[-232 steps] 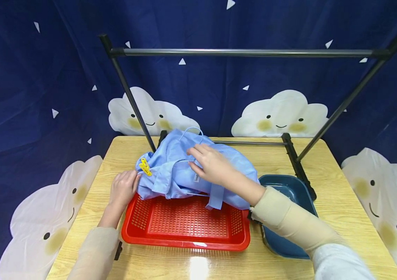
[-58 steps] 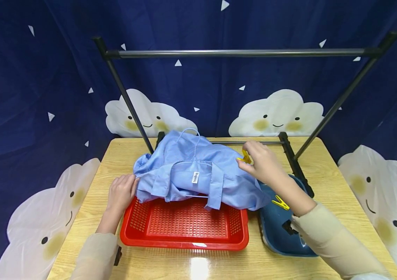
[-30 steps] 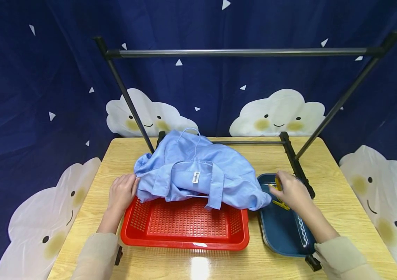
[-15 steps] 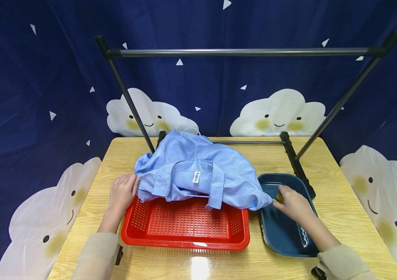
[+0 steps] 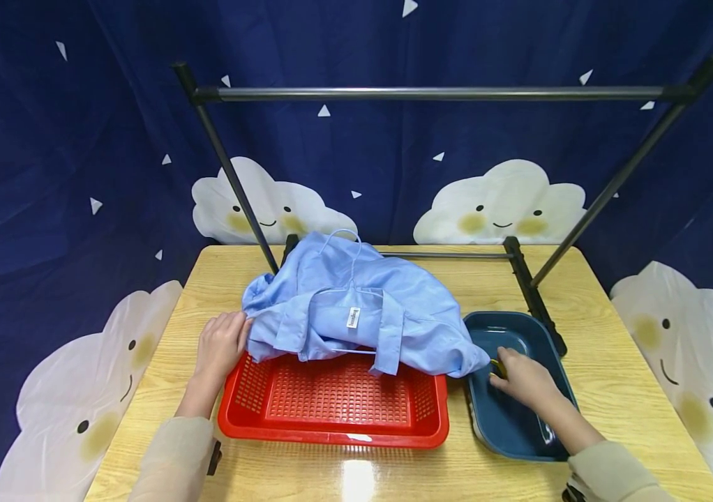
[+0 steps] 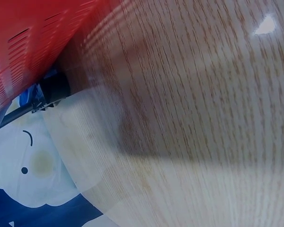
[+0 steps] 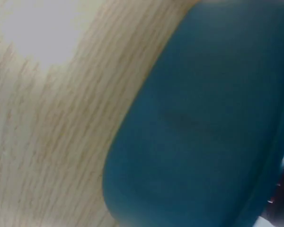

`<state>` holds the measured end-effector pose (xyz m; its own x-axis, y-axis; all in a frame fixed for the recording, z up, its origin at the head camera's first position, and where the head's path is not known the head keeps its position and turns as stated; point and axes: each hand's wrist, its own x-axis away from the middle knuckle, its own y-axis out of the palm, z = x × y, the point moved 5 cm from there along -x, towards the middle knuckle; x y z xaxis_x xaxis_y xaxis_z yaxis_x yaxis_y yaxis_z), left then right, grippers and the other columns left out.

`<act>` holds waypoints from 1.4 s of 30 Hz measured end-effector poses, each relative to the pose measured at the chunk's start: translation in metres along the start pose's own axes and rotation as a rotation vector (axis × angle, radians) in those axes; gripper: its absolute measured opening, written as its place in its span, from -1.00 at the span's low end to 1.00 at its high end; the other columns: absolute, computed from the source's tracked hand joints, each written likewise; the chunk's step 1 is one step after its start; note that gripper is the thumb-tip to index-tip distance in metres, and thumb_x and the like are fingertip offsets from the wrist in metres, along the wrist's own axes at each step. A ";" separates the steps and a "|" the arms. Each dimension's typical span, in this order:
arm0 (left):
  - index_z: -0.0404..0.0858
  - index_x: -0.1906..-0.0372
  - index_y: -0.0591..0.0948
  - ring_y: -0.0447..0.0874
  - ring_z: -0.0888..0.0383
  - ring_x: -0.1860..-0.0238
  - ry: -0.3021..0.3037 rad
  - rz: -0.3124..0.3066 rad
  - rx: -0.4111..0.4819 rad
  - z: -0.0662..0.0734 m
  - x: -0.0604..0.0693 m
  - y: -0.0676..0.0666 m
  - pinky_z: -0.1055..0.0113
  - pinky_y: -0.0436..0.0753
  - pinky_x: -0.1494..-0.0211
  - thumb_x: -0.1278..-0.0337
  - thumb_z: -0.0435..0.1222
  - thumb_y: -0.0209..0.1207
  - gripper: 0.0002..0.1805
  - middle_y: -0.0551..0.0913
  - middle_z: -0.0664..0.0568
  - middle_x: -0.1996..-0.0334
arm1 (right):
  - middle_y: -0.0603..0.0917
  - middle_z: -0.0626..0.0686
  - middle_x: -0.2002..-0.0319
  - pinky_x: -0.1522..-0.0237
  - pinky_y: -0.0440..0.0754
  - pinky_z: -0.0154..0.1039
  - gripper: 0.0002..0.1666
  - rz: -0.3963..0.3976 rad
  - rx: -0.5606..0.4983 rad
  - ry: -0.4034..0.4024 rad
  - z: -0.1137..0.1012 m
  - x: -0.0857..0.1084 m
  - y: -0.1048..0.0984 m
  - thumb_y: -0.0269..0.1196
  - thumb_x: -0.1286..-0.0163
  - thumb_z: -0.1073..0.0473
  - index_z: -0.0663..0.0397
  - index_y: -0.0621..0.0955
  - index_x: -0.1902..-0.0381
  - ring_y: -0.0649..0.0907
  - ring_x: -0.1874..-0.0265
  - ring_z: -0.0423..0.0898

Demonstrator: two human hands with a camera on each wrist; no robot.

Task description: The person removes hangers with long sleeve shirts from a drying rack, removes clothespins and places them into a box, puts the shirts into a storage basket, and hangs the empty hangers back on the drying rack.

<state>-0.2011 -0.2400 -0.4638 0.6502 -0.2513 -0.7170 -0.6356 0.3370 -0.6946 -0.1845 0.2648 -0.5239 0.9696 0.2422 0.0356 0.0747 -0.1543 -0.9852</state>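
Observation:
A light blue shirt [image 5: 416,307] with a white label lies bunched over the back of a red basket [image 5: 338,440]. It has a pale blue hanger [image 5: 356,240] in it, whose hook stands up at the back. At the basket's left rim, my left hand [image 5: 220,341] grips the shirt's left edge. My right hand [image 5: 524,380] is low inside a dark blue tray [image 5: 485,436] and pinches a yellow clothespin [image 5: 498,365], mostly covered by the fingers. The shirt's right end reaches over the tray's left rim, close to those fingers. Neither wrist view shows a hand.
A rack with a metal rail [image 5: 432,94] stands behind on black feet [image 5: 535,296]. All of this is on a wooden table [image 5: 457,279], with a dark blue curtain [image 5: 388,42] behind. The left wrist view shows the basket's outer side [image 6: 33,42].
The clothespin seen earlier at the shirt's left side is gone from there. My right hand has carried a clothespin from above the shirt's right side down into the tray. My left hand stays put.

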 end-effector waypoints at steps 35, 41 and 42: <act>-0.32 0.53 0.35 0.47 -0.13 0.53 0.003 0.024 -0.003 -0.002 0.002 0.003 0.12 0.35 0.48 -0.40 -0.02 -0.31 -0.48 0.52 -0.15 0.58 | 0.59 0.32 0.29 0.32 0.54 0.09 -0.40 -0.108 -0.013 0.027 0.001 0.000 0.023 0.34 -0.07 0.06 0.46 0.49 0.10 0.61 0.35 0.17; -0.33 0.52 0.35 0.45 -0.13 0.54 0.006 0.027 0.000 -0.001 0.001 0.002 0.13 0.34 0.49 -0.40 -0.03 -0.31 -0.49 0.51 -0.14 0.59 | 0.59 0.30 0.32 0.34 0.54 0.08 -0.38 -0.119 -0.011 0.036 0.001 0.000 0.023 0.34 -0.07 0.05 0.46 0.49 0.09 0.61 0.37 0.15; -0.33 0.52 0.35 0.45 -0.13 0.54 0.006 0.027 0.001 -0.001 0.001 0.002 0.13 0.34 0.49 -0.40 -0.03 -0.31 -0.48 0.51 -0.14 0.58 | 0.59 0.29 0.33 0.36 0.54 0.08 -0.33 -0.110 -0.011 0.024 0.009 -0.002 0.032 0.32 -0.10 -0.05 0.45 0.48 0.07 0.60 0.38 0.14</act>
<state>-0.2022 -0.2406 -0.4663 0.6301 -0.2475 -0.7360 -0.6528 0.3445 -0.6747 -0.1865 0.2678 -0.5574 0.9608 0.2350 0.1474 0.1832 -0.1382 -0.9733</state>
